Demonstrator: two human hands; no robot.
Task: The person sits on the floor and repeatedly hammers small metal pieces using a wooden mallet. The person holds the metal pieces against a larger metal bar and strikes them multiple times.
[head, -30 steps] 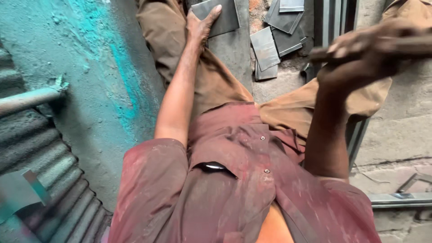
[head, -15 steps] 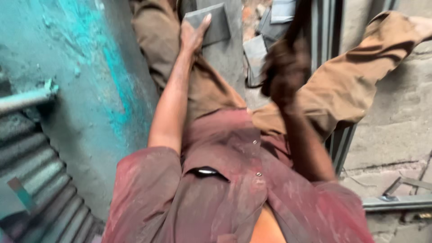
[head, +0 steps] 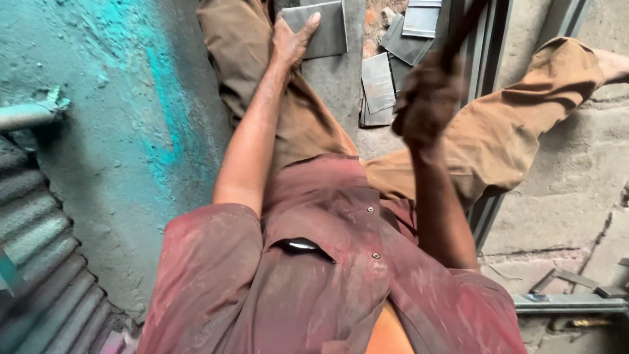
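My left hand (head: 291,42) lies flat on a grey rectangular metal plate (head: 327,29), which sits on a concrete block between my legs. My right hand (head: 426,108) is raised above my right thigh, blurred by motion. It is closed around a dark rod-like tool handle (head: 466,26) that runs up and away toward the top edge. The tool's head is out of view. I am wearing a dusty red shirt and brown trousers.
Several loose grey metal plates (head: 386,82) lie piled just right of the held plate. Dark metal rails (head: 491,39) run beside my right leg. A corrugated sheet (head: 39,262) and a pipe (head: 26,117) are at left on a turquoise-stained floor. Metal strips (head: 563,298) lie at lower right.
My right hand has swung from the far right toward the middle, and the tool has turned from lying across to pointing away. My left hand stays on the plate.
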